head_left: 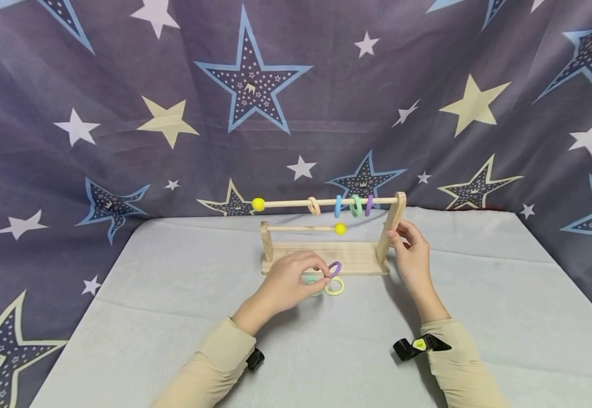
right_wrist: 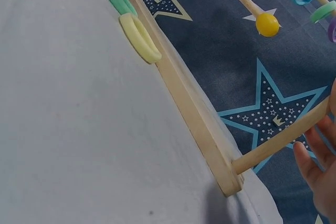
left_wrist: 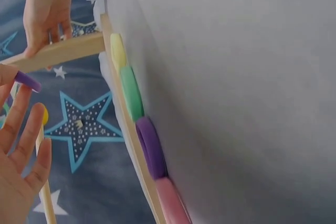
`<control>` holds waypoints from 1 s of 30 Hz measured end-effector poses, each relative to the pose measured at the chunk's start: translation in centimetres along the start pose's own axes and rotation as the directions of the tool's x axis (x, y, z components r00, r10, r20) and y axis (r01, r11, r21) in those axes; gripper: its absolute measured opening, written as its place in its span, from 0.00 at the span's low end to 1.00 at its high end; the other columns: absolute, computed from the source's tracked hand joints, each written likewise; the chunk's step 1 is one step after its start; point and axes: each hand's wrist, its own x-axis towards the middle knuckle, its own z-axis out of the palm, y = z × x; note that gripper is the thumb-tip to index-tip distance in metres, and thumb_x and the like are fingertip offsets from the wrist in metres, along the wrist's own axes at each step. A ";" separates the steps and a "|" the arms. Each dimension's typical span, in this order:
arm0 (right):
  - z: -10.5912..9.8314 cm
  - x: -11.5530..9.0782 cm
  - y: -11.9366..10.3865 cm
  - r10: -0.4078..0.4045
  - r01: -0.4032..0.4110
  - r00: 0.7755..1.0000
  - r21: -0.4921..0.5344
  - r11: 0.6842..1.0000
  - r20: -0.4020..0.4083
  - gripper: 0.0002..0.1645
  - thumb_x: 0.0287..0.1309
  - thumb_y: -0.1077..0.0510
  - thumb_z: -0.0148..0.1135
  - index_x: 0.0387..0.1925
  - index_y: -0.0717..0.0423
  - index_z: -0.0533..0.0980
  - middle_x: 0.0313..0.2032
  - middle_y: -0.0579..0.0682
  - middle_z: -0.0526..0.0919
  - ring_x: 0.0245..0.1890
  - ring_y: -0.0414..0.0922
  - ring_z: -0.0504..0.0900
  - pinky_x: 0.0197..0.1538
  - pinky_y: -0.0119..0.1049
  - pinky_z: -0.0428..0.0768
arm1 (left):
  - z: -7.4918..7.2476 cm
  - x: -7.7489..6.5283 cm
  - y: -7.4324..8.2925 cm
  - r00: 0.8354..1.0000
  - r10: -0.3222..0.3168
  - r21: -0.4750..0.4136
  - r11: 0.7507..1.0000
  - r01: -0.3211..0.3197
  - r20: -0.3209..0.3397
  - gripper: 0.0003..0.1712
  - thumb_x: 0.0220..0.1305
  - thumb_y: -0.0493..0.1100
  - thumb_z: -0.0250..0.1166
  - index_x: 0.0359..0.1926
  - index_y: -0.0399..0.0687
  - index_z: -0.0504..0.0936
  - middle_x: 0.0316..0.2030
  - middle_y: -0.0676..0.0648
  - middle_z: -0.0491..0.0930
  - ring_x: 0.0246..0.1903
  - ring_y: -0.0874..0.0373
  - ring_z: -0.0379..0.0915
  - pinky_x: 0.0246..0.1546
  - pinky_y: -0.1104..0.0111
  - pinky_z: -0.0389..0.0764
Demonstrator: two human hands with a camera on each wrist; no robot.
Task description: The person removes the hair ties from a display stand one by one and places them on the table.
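This looks like a draped-off tabletop booth: star-printed curtains (head_left: 336, 113) (dark, purplish) surround a cloth-covered table (head_left: 505, 294).

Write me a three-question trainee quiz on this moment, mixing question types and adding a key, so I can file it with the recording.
1. Multiple choice: what colour is the pinched ring in the left grip?
A) green
B) purple
C) yellow

2. True or false: the right grip holds the right wooden upright.

3. Short answer: in the head view, which ring on the upper rod sits nearest that rod's yellow ball?

Key:
1. B
2. True
3. The peach ring
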 end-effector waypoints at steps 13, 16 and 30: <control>0.1 0.1 0.1 0.008 -0.008 1.000 -0.002 1.000 0.000 0.20 0.65 0.67 0.60 0.55 0.76 0.73 0.49 0.69 0.80 0.43 0.28 0.76 0.41 0.20 0.76 | 2.0 2.3 0.2 0.995 0.014 0.079 0.997 -0.021 0.095 0.04 0.60 0.48 0.71 0.35 0.65 0.83 0.38 0.63 0.82 0.41 0.67 0.76 0.43 0.69 0.77; 0.1 0.2 0.1 0.003 -0.003 1.000 0.001 1.000 -0.001 0.19 0.65 0.68 0.60 0.55 0.76 0.73 0.48 0.69 0.80 0.42 0.28 0.76 0.41 0.20 0.76 | 2.3 3.1 0.0 0.991 0.026 0.087 0.996 -0.037 0.129 0.03 0.61 0.47 0.70 0.35 0.63 0.84 0.38 0.62 0.82 0.40 0.65 0.77 0.40 0.70 0.77; 0.0 0.1 0.1 0.021 -0.021 1.000 0.008 1.000 0.004 0.20 0.65 0.67 0.59 0.55 0.76 0.73 0.49 0.69 0.80 0.42 0.28 0.76 0.42 0.21 0.76 | 3.7 5.4 -0.1 0.966 0.025 0.086 0.995 -0.048 0.258 0.03 0.61 0.46 0.69 0.37 0.62 0.85 0.38 0.63 0.82 0.42 0.64 0.79 0.41 0.71 0.77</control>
